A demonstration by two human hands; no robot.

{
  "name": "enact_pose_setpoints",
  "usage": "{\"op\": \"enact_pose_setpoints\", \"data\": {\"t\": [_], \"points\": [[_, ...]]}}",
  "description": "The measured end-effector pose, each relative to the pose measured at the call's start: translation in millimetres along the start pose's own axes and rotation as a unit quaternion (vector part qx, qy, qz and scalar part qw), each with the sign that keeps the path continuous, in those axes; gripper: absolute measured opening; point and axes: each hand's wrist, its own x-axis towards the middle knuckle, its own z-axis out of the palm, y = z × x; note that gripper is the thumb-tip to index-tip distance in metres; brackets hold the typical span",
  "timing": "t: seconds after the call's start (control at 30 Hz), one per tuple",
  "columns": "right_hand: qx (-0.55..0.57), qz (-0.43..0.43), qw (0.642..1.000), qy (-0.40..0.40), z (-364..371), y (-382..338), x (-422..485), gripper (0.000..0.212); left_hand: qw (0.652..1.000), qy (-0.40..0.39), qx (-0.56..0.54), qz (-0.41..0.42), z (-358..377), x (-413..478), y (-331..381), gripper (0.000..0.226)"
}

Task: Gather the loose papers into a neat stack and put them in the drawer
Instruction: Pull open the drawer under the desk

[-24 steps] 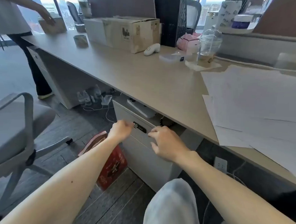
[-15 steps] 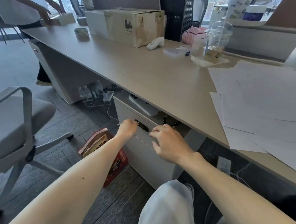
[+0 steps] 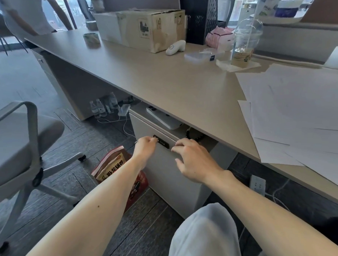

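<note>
Loose white papers (image 3: 299, 113) lie spread and overlapping on the right part of the beige desk (image 3: 166, 80). Under the desk stands a white drawer cabinet (image 3: 162, 173) with a small black lock (image 3: 163, 144) at the top of its front; the drawer looks closed. My left hand (image 3: 145, 148) is closed, its fingertips pinched at the left end of the lock. Just right of the lock, my right hand (image 3: 193, 161) rests against the drawer front's upper edge, fingers apart and holding nothing.
A grey office chair (image 3: 20, 141) stands at the left and a red snack bag (image 3: 113, 164) leans beside the cabinet. A cardboard box (image 3: 148, 29), a plastic cup (image 3: 245, 40) and a black file holder (image 3: 202, 18) sit at the desk's back. Another person (image 3: 24, 11) leans at the far end.
Both hands stay at the drawer front. The right hand has slid slightly towards the lock. The person at the far end has shifted.
</note>
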Motion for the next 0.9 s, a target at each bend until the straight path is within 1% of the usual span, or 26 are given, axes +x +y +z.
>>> {"op": "enact_pose_setpoints", "data": {"t": [0.1,0.17,0.23,0.27,0.33,0.37,0.43,0.47,0.5,0.53,0.57,0.6,0.63,0.67,0.73,0.83,0.9], "points": [[0.006,0.006,1.0,-0.005,0,0,-2,0.035,1.0,0.001,-0.012,-0.008,-6,-5,-6,0.022],[-0.004,0.006,1.0,-0.009,0,-2,-3,0.032,0.999,0.001,-0.027,-0.018,-17,-12,-15,0.028],[-0.021,0.009,1.0,-0.018,0,-8,-3,0.016,0.999,-0.011,-0.03,-0.03,-34,-23,-24,0.029],[-0.03,0.009,0.999,-0.031,0,-12,-3,0.009,0.999,-0.019,-0.021,-0.037,-43,-30,-27,0.028],[-0.011,0.018,0.997,-0.074,4,-23,-6,0.012,0.999,-0.023,0.013,-0.043,-62,-43,-31,0.025],[-0.003,0.019,0.996,-0.087,8,-29,-7,0.015,0.998,-0.01,0.046,-0.033,-70,-48,-33,0.022],[-0.007,0.011,0.995,-0.095,14,-42,-9,0.023,0.99,0.057,0.128,0.025,-84,-58,-37,0.013],[-0.006,0.002,0.995,-0.096,15,-49,-11,0.024,0.981,0.092,0.155,0.075,-91,-63,-39,0.014],[-0.004,-0.007,0.995,-0.097,15,-56,-13,0.024,0.967,0.113,0.174,0.145,-98,-68,-39,0.017],[0.001,-0.017,0.995,-0.1,15,-64,-15,0.025,0.948,0.117,0.2,0.221,-104,-72,-39,0.02],[0.005,-0.024,0.994,-0.103,15,-71,-17,0.026,0.924,0.11,0.238,0.278,-110,-77,-37,0.021],[0.011,-0.03,0.994,-0.105,16,-78,-19,0.026,0.903,0.096,0.281,0.311,-116,-81,-35,0.02],[0.019,-0.033,0.993,-0.11,17,-84,-22,0.027,0.887,0.073,0.329,0.317,-122,-85,-33,0.02],[0.032,-0.034,0.992,-0.116,19,-90,-25,0.028,0.875,0.043,0.375,0.302,-127,-90,-29,0.024],[0.065,-0.038,0.989,-0.128,24,-101,-29,0.031,0.865,0.002,0.431,0.259,-137,-96,-24,0.029],[0.115,-0.039,0.983,-0.139,34,-120,-35,0.036,0.877,-0.01,0.431,0.211,-153,-103,-22,0.032],[0.148,-0.036,0.976,-0.154,42,-136,-39,0.036,0.875,-0.007,0.446,0.187,-164,-111,-26,0.032]]}}
